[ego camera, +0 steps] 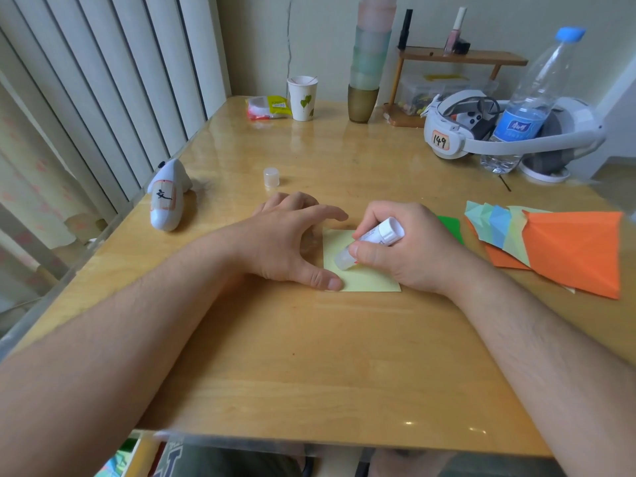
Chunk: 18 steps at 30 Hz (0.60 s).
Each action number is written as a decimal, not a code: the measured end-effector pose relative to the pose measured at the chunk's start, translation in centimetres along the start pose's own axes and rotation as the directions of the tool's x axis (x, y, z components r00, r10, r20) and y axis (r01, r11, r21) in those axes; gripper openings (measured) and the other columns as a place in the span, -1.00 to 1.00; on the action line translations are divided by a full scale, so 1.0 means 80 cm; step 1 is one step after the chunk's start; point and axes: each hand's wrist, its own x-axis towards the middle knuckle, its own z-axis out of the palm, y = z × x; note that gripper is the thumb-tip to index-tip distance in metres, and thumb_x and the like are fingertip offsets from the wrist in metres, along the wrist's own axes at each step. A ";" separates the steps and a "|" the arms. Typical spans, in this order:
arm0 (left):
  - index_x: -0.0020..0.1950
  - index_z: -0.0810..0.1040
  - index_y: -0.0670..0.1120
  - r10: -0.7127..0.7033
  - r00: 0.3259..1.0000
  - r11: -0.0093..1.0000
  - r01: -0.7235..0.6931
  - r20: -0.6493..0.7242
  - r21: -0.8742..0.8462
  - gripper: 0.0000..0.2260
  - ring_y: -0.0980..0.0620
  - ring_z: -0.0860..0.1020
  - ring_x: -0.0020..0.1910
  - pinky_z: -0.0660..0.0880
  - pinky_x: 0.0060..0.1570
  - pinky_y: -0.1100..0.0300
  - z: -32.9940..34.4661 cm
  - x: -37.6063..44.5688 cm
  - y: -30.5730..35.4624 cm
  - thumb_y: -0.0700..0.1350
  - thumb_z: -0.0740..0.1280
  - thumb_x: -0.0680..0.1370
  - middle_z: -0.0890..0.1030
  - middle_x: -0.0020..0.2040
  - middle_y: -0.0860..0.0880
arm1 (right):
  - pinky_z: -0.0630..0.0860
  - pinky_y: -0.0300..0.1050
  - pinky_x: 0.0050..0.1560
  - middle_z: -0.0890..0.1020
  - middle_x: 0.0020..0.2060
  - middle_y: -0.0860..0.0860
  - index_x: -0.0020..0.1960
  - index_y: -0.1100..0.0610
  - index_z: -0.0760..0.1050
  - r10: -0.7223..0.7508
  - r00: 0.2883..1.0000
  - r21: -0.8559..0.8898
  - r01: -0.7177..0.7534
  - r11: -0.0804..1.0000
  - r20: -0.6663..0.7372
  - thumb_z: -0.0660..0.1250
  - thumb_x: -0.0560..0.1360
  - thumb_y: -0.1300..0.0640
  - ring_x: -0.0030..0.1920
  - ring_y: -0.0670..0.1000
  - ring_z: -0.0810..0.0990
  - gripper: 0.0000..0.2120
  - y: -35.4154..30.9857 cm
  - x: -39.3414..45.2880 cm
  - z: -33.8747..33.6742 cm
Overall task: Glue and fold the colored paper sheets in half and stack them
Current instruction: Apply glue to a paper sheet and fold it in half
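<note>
A pale yellow paper sheet [368, 280] lies flat on the wooden table [309, 356], mid-table. My left hand [292, 239] presses its left edge, the thumb on the near left corner and the fingers spread. My right hand [406, 249] grips a white glue stick [371, 242], its clear tip down on the sheet. The glue stick's clear cap [271, 176] stands beyond my left hand. A fan of colored sheets [557, 246], orange on top, lies at the right. A green sheet [451, 227] peeks out behind my right hand.
A white controller [167, 196] lies at the left edge. At the back stand a paper cup [302, 98], a snack packet [266, 107], stacked tumblers [368, 63], a small wooden shelf [461, 60], a white headset [509, 129] and a water bottle [530, 105].
</note>
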 end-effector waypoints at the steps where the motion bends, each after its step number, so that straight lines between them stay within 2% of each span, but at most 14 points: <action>1: 0.50 0.15 0.47 0.003 1.000 1.000 -0.003 -0.001 0.000 -0.06 0.00 0.14 0.48 0.15 0.52 0.00 0.000 0.000 0.000 0.61 0.37 0.16 0.25 0.40 0.16 | 0.38 -0.24 -0.33 0.54 -0.38 -0.16 -0.18 -0.05 0.57 0.012 1.000 -0.006 -0.012 1.000 -0.001 0.57 0.43 0.04 -0.35 -0.12 0.45 -0.83 0.001 0.000 -0.003; 6: 0.52 0.15 0.45 0.007 1.000 1.000 -0.007 -0.001 0.000 -0.08 0.01 0.13 0.49 0.14 0.51 0.03 -0.001 0.000 0.001 0.53 0.47 0.24 0.25 0.41 0.15 | 0.36 -0.22 -0.33 0.61 -0.31 -0.01 -0.22 0.00 0.57 0.063 0.998 -0.037 -0.064 0.997 -0.015 0.56 0.41 0.09 -0.34 -0.11 0.45 -0.83 0.008 -0.006 -0.023; 8: 0.53 0.15 0.45 0.013 1.000 1.000 -0.013 -0.002 0.002 -0.08 0.01 0.13 0.48 0.15 0.51 0.03 -0.001 -0.001 0.001 0.53 0.47 0.25 0.25 0.40 0.15 | 0.41 -0.13 -0.26 0.63 -0.25 0.04 -0.22 0.00 0.57 0.074 0.997 -0.036 -0.074 0.997 -0.007 0.56 0.40 0.08 -0.31 -0.08 0.46 -0.83 0.011 -0.008 -0.030; 12: 0.52 0.15 0.46 0.012 1.000 1.000 -0.012 0.000 -0.009 -0.09 0.02 0.12 0.49 0.17 0.52 -0.01 -0.002 0.000 0.000 0.53 0.47 0.25 0.24 0.40 0.17 | 0.40 -0.06 -0.23 0.62 -0.27 0.05 -0.23 0.01 0.55 0.088 0.996 -0.030 -0.088 0.996 -0.009 0.46 0.29 -0.01 -0.31 -0.05 0.46 -0.86 0.016 -0.008 -0.038; 18: 0.51 0.15 0.46 0.010 1.000 1.000 -0.010 0.004 -0.002 -0.09 0.01 0.13 0.48 0.19 0.53 -0.07 -0.001 0.000 -0.001 0.56 0.44 0.23 0.24 0.40 0.16 | 0.39 -0.06 -0.24 0.62 -0.27 0.09 -0.24 0.02 0.53 0.084 0.996 -0.038 -0.085 0.996 -0.014 0.43 0.27 0.00 -0.32 -0.05 0.44 -0.85 0.020 -0.008 -0.039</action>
